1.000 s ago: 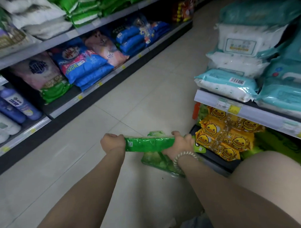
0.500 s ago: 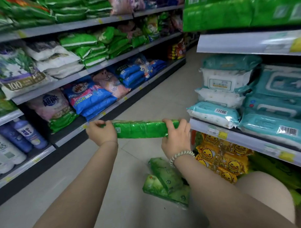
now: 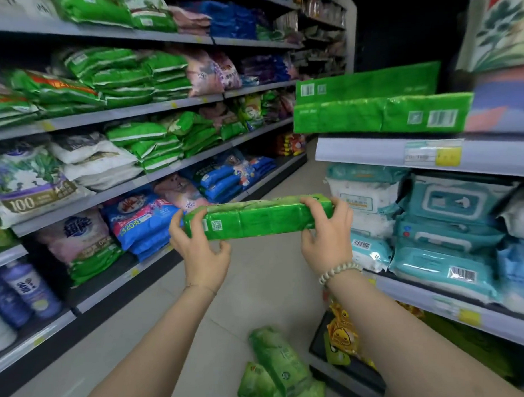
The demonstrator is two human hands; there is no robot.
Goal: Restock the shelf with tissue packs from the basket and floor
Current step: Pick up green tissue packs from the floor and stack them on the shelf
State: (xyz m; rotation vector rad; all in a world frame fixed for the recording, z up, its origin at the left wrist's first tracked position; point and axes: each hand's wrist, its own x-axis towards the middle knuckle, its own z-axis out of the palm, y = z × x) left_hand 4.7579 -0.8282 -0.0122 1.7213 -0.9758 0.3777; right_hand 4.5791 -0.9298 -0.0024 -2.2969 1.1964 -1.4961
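Note:
I hold a long green tissue pack level in front of me over the aisle. My left hand grips its left end and my right hand, with a bead bracelet at the wrist, grips its right end. Two matching green tissue packs lie stacked on the right-hand shelf, above and to the right of the held pack. More green tissue packs lie in a loose pile on the floor below my arms. No basket is in view.
Teal and white wet-wipe packs fill the shelf below the green stack. Yellow duck-print packs sit on the bottom right shelf. The left shelving holds detergent bags and blue bottles. The tiled aisle floor runs between.
Both hands have lifted the green pack from just above the floor pile up to about the wet-wipe shelf level. The view has tilted upward, bringing the upper right shelf with green packs into sight.

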